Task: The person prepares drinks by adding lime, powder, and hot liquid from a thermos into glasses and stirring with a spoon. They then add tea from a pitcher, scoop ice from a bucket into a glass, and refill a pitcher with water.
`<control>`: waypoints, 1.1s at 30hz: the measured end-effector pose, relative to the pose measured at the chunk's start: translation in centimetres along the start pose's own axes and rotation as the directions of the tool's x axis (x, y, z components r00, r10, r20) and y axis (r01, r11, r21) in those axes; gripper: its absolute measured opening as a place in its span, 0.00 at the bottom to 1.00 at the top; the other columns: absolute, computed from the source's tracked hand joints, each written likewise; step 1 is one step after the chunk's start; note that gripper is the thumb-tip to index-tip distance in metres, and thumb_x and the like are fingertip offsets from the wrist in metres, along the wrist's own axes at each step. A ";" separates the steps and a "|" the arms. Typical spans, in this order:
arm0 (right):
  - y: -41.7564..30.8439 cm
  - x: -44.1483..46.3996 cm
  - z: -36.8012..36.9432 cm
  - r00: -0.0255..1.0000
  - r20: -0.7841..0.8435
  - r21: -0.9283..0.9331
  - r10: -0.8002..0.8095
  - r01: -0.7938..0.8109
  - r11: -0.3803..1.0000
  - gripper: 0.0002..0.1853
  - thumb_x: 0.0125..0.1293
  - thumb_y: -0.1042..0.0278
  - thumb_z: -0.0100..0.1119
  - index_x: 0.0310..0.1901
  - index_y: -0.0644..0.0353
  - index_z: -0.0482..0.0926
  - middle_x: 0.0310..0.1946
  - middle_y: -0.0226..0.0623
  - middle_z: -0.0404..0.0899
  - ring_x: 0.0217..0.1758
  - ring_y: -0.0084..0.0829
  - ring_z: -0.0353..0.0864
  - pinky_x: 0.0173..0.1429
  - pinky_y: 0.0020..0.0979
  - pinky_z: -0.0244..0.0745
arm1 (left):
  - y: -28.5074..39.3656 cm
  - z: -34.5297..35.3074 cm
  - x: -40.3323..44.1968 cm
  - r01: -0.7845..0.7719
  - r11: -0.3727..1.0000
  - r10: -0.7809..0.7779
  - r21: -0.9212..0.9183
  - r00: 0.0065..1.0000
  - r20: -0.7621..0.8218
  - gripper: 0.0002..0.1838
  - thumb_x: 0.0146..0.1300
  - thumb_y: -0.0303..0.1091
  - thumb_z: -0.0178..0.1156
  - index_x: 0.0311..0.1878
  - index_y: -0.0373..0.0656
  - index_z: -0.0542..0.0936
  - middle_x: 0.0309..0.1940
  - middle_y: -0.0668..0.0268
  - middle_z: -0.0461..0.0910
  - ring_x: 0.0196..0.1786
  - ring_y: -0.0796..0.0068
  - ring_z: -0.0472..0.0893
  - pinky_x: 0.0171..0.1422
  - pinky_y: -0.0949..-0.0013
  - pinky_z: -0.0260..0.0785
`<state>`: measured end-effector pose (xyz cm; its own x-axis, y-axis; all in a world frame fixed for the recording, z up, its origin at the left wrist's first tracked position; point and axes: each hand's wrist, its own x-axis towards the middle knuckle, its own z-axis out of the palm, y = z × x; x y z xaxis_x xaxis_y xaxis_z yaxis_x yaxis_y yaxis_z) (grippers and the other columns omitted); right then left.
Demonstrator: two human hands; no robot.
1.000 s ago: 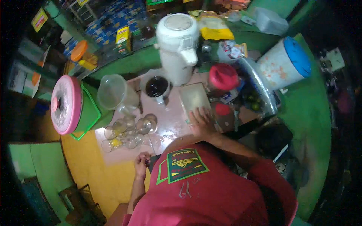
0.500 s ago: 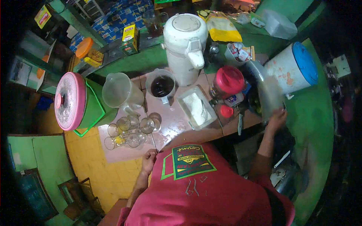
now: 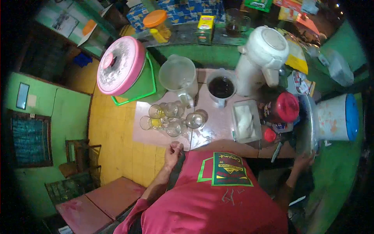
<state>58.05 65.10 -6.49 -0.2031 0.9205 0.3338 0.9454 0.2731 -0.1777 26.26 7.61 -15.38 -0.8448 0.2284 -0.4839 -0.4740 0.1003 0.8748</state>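
The right hand [image 3: 304, 160] is reaching low by the counter's right end. Its fingers are looking dark and blurry near the bottom tip of a long clear plastic thing [image 3: 307, 126]. I cannot tell if they are gripping it. The clear plastic thing is lying at the right end, between the red-lid jar [image 3: 287, 107] and the white bucket [image 3: 331, 117]. Its long way is running from the far side to the near edge, and its low tip is pointing at the person.

The left hand [image 3: 173, 154] is staying at the near edge, just below the glasses [image 3: 174, 126]. Its fingers are curling in, and I cannot tell if they are holding something.

The tub [image 3: 247, 121] of white stuff is sitting right of the middle, close to the near edge. Its long way is also running from far to near, leaning a little. A small red lid [image 3: 269, 135] is sitting just beside it. The mug of dark drink [image 3: 221, 86] is standing farther back, its handle pointing to the near edge.
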 end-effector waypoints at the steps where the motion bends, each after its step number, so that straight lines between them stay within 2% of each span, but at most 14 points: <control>1: -1.0 -0.2 -0.7 0.999 -0.033 0.044 -0.006 0.008 0.999 0.36 0.68 0.51 0.58 0.70 0.64 0.61 0.68 0.54 0.63 0.66 0.57 0.66 0.67 0.52 0.64 | 1.3 0.5 -0.3 -0.170 0.983 0.176 0.068 0.980 -0.089 0.13 0.68 0.30 0.61 0.52 0.39 0.72 0.36 0.67 0.77 0.35 0.80 0.76 0.39 0.74 0.72; 2: -1.7 -0.5 -1.0 0.999 -0.035 0.041 -0.014 0.015 0.999 0.36 0.68 0.51 0.58 0.70 0.64 0.61 0.68 0.54 0.63 0.66 0.57 0.66 0.67 0.52 0.64 | 2.6 1.1 -0.6 -0.322 0.935 0.345 0.151 0.926 -0.157 0.19 0.66 0.30 0.63 0.56 0.39 0.70 0.38 0.66 0.77 0.35 0.80 0.75 0.40 0.74 0.72; 6: -4.7 0.0 -4.6 0.887 -0.349 -0.137 -0.303 0.272 0.953 0.29 0.68 0.51 0.58 0.63 0.63 0.70 0.59 0.52 0.72 0.58 0.56 0.71 0.60 0.52 0.68 | 4.4 -0.3 0.2 -0.313 0.930 0.350 0.193 0.915 -0.202 0.36 0.58 0.26 0.69 0.67 0.41 0.62 0.46 0.64 0.73 0.41 0.77 0.74 0.43 0.71 0.74; 8: -9.5 -0.3 -7.1 0.904 -0.357 0.087 -0.236 0.284 0.955 0.23 0.67 0.56 0.59 0.57 0.64 0.75 0.53 0.51 0.75 0.56 0.52 0.73 0.59 0.50 0.70 | 4.3 -0.4 1.5 -0.349 0.910 0.388 0.223 0.907 -0.162 0.41 0.55 0.24 0.71 0.69 0.41 0.59 0.49 0.63 0.72 0.42 0.76 0.74 0.44 0.70 0.75; 11: -16.3 -2.0 -7.5 0.928 -0.073 0.423 -0.364 0.359 0.832 0.16 0.64 0.65 0.59 0.51 0.62 0.78 0.47 0.48 0.78 0.54 0.48 0.76 0.57 0.45 0.72 | 7.7 0.3 1.8 -0.312 0.853 0.394 0.417 0.911 -0.124 0.46 0.52 0.22 0.70 0.72 0.41 0.55 0.54 0.60 0.68 0.47 0.70 0.75 0.47 0.68 0.76; 13: -21.5 -3.8 -6.3 0.823 0.170 0.590 -0.542 0.355 0.725 0.14 0.62 0.68 0.59 0.49 0.59 0.79 0.46 0.46 0.79 0.54 0.47 0.77 0.55 0.44 0.73 | 8.2 0.3 2.6 -0.428 0.661 0.542 0.617 0.841 0.003 0.44 0.53 0.22 0.70 0.71 0.41 0.57 0.57 0.55 0.66 0.49 0.64 0.76 0.48 0.67 0.76; 15: -25.5 -4.3 -4.0 0.693 0.264 0.676 -0.671 0.363 0.642 0.13 0.63 0.67 0.58 0.48 0.58 0.80 0.46 0.45 0.79 0.54 0.46 0.77 0.54 0.44 0.73 | 6.8 0.3 3.5 -0.443 0.784 0.498 0.436 0.867 -0.015 0.42 0.52 0.23 0.70 0.70 0.41 0.60 0.56 0.55 0.68 0.50 0.62 0.76 0.48 0.66 0.76; 16: -27.5 -4.8 -2.1 0.528 0.243 0.417 -0.814 0.700 0.579 0.13 0.63 0.66 0.57 0.48 0.57 0.80 0.45 0.44 0.78 0.53 0.45 0.77 0.54 0.43 0.73 | 6.5 -0.2 3.5 -0.438 0.865 0.456 0.245 0.890 -0.021 0.40 0.52 0.24 0.71 0.68 0.41 0.63 0.55 0.54 0.69 0.50 0.61 0.76 0.48 0.65 0.76; 17: -29.3 -6.2 -0.2 0.326 0.271 0.118 -0.906 0.923 0.367 0.13 0.63 0.65 0.57 0.48 0.57 0.81 0.44 0.43 0.78 0.52 0.45 0.76 0.55 0.42 0.73 | 6.2 -1.0 3.7 -0.415 0.789 0.464 0.453 0.886 0.002 0.39 0.52 0.26 0.72 0.67 0.41 0.64 0.54 0.55 0.70 0.49 0.62 0.78 0.47 0.66 0.77; 18: -30.3 -7.4 1.8 0.293 0.250 0.157 -0.923 0.928 0.338 0.13 0.63 0.65 0.57 0.48 0.57 0.81 0.44 0.43 0.78 0.52 0.45 0.76 0.55 0.42 0.73 | 6.5 -1.2 3.6 -0.368 0.675 0.462 0.639 0.886 0.022 0.38 0.53 0.27 0.73 0.65 0.41 0.64 0.52 0.56 0.71 0.47 0.64 0.79 0.46 0.66 0.78; 23: -30.6 -6.2 7.9 0.088 0.325 -0.132 -0.942 0.990 0.047 0.11 0.55 0.65 0.58 0.36 0.57 0.85 0.39 0.37 0.75 0.49 0.37 0.71 0.55 0.41 0.62 | 6.8 0.7 0.9 -0.358 0.838 0.433 0.411 0.895 -0.103 0.19 0.56 0.35 0.72 0.45 0.37 0.75 0.44 0.56 0.76 0.42 0.68 0.78 0.40 0.65 0.73; 27: -29.7 -5.2 11.0 0.080 0.254 -0.141 -0.964 0.989 0.045 0.10 0.55 0.64 0.57 0.35 0.55 0.86 0.40 0.37 0.76 0.50 0.37 0.71 0.57 0.43 0.61 | 2.1 1.6 1.1 -0.217 0.829 0.301 0.515 0.950 -0.085 0.14 0.61 0.36 0.68 0.36 0.36 0.76 0.36 0.60 0.78 0.37 0.75 0.76 0.35 0.70 0.70; 29: -31.3 -4.7 5.6 -0.050 0.517 0.027 -0.854 0.999 -0.042 0.10 0.59 0.66 0.56 0.35 0.61 0.85 0.42 0.41 0.76 0.53 0.39 0.72 0.67 0.53 0.57 | 0.5 3.3 0.8 -0.195 0.949 0.260 0.247 0.927 -0.269 0.16 0.64 0.38 0.65 0.29 0.34 0.75 0.30 0.62 0.76 0.31 0.78 0.74 0.34 0.72 0.67; 33: -30.4 -4.3 5.5 -0.104 0.482 -0.005 -0.870 0.993 -0.122 0.11 0.58 0.66 0.56 0.34 0.61 0.86 0.42 0.42 0.77 0.52 0.39 0.72 0.67 0.56 0.56 | 1.8 5.7 0.7 -0.207 0.974 0.227 0.096 0.842 -0.490 0.15 0.65 0.37 0.65 0.29 0.37 0.76 0.23 0.67 0.74 0.28 0.81 0.70 0.33 0.72 0.65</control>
<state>28.82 54.35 -7.64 -0.9240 -0.1989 -0.3267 -0.3155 0.8791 0.3573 26.25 13.43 -14.04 -0.9403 -0.2596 -0.2201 -0.2630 0.1436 0.9541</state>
